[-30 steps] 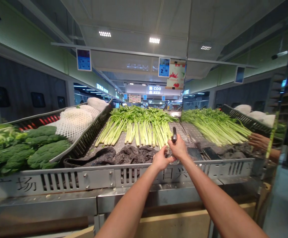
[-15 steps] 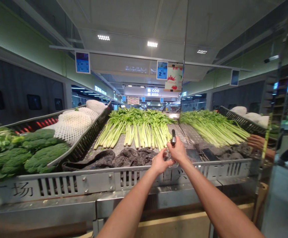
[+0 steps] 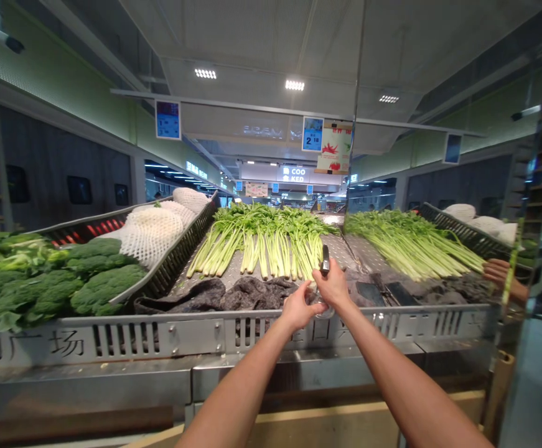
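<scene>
In front of the rack, a spray bottle (image 3: 325, 310) with a black head and a clear body is held in both hands. My right hand (image 3: 333, 286) wraps round its upper part, just below the head. Lower down, my left hand (image 3: 300, 306) closes about the clear body from the left, thumb toward the right hand. Most of the bottle is hidden by the fingers. Beyond it, bunches of celery (image 3: 271, 246) lie side by side on a metal shelf, leaves to the back and stalk ends toward me.
A dark crumpled cloth (image 3: 252, 294) lies behind the grey slatted front rail (image 3: 196, 336). To the left are broccoli (image 3: 107, 290) and white foam-netted produce (image 3: 152, 230) beside a black crate wall (image 3: 184, 249). A mirror (image 3: 392, 186) on the right reflects the celery and a hand.
The view has turned slightly left, so the rack and produce sit farther right in the picture. Both hands keep their hold on the spray bottle with little visible movement.
</scene>
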Available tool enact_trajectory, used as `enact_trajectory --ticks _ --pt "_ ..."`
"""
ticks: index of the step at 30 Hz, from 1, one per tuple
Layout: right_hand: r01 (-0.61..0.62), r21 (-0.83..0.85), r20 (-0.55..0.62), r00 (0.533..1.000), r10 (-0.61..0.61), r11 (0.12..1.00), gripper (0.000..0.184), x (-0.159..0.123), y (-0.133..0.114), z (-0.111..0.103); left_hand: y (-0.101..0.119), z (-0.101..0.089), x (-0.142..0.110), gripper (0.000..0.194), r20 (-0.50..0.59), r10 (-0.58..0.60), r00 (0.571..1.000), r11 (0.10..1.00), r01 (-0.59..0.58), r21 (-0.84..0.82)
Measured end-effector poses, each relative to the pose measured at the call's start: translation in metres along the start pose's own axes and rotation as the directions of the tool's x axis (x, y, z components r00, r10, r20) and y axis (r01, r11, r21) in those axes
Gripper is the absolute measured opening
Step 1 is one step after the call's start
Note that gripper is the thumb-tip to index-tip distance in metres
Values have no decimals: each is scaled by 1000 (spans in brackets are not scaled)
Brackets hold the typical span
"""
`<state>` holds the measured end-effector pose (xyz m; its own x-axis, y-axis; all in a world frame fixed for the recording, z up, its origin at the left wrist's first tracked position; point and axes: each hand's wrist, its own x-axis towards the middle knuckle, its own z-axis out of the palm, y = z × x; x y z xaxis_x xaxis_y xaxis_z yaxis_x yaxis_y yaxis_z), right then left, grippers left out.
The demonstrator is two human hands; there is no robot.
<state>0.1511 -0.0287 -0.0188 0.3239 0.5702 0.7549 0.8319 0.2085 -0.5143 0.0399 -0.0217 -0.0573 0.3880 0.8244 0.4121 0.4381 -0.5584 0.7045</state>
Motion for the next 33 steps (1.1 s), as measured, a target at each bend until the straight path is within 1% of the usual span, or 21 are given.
enact_trajectory --ticks 7,15,20,26,33 --pt "-1 56 27 1000 -1 998 22 -2 -9 8 -7 -7 -4 70 -37 -14 999 1000 13 -16" --pt "-22 107 47 999 17 994 25 -1 -8 12 -7 -7 -6 73 -48 -26 999 999 24 -36" --pt "-17 106 56 998 12 994 25 1 -7 12 -4 -8 -8 71 -53 -53 997 998 52 -19" --pt "-3 103 60 998 -4 995 23 2 -6 12 -4 -7 -8 69 -74 -50 996 999 51 15" --pt "18 94 48 999 -22 995 23 0 -6 11 -5 -6 -8 68 -74 -49 996 999 50 2"
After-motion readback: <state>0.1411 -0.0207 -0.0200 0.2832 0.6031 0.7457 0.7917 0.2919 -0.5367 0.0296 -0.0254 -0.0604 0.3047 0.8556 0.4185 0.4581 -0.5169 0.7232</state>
